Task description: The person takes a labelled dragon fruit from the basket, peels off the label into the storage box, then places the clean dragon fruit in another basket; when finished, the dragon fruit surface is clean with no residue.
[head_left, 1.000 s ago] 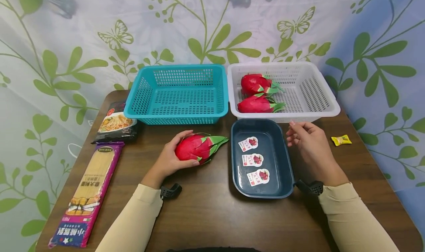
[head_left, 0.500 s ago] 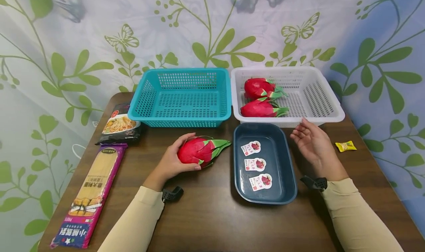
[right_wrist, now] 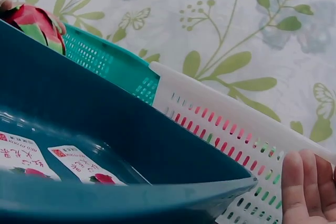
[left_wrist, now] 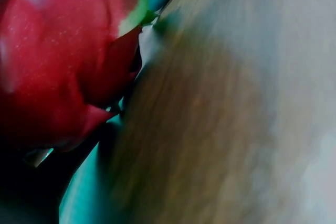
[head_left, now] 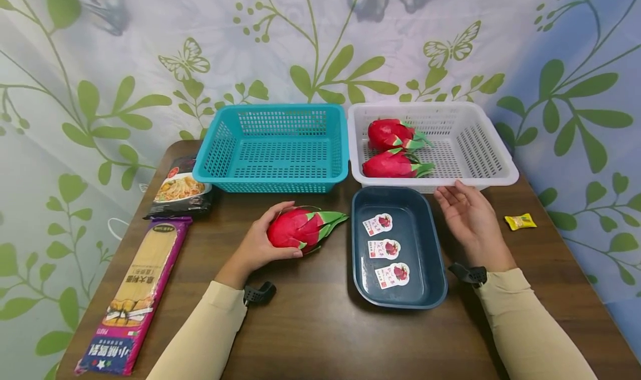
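My left hand point(head_left: 262, 241) curls its thumb and fingers round a red dragon fruit point(head_left: 294, 228) with green leaf tips pointing right. In the left wrist view the dragon fruit point(left_wrist: 58, 61) fills the upper left, and blur hides the fingers. Just right of the dark blue tray point(head_left: 430, 280), my right hand point(head_left: 471, 221) is held palm up with relaxed fingers and nothing in it. Its fingertips are close to the front wall of the white basket point(head_left: 483, 182). Three dragon-fruit stickers, one of them this middle sticker point(head_left: 384, 249), lie in the tray.
Two dragon fruits point(head_left: 390, 164) lie at the left of the white basket. A teal basket point(head_left: 270, 181) stands beside it. At the left are a black noodle packet point(head_left: 180, 193) and a spaghetti pack point(head_left: 135, 291). A small yellow wrapped sweet point(head_left: 521, 221) lies at the right.
My right hand has turned its palm upward and its fingers have loosened from a closer curl. The left hand keeps its grip on the dragon fruit. The head view has shifted slightly.
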`<move>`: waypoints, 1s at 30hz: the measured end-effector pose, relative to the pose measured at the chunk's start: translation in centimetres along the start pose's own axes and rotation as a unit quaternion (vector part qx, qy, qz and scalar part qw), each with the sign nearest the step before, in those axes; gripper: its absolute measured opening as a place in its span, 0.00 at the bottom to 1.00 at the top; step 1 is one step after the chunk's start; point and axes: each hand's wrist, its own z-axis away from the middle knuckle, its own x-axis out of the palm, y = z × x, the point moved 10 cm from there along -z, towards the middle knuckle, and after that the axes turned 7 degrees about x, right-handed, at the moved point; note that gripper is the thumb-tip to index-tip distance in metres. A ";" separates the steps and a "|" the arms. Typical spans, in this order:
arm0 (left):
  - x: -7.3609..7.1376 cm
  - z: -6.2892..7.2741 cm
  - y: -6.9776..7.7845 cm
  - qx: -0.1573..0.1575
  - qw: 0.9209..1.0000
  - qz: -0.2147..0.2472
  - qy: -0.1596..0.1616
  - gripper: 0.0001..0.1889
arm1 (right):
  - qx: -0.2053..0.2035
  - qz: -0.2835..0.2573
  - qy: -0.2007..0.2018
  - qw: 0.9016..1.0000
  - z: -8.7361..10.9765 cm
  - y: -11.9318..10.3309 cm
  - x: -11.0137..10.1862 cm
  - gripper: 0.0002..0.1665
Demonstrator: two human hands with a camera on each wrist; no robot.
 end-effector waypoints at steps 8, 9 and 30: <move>0.4 0.0 0.6 0.007 0.999 0.010 -0.034 0.56 | -0.015 0.002 -0.021 1.000 0.4 -0.3 0.1 0.17; 0.3 -0.1 0.8 0.004 0.999 0.006 -0.031 0.56 | -0.016 0.001 -0.024 1.000 0.4 -0.3 0.1 0.16; -3.1 -1.5 13.0 0.079 0.997 0.024 0.010 0.49 | -0.042 0.052 -0.015 0.998 0.4 -0.6 0.2 0.20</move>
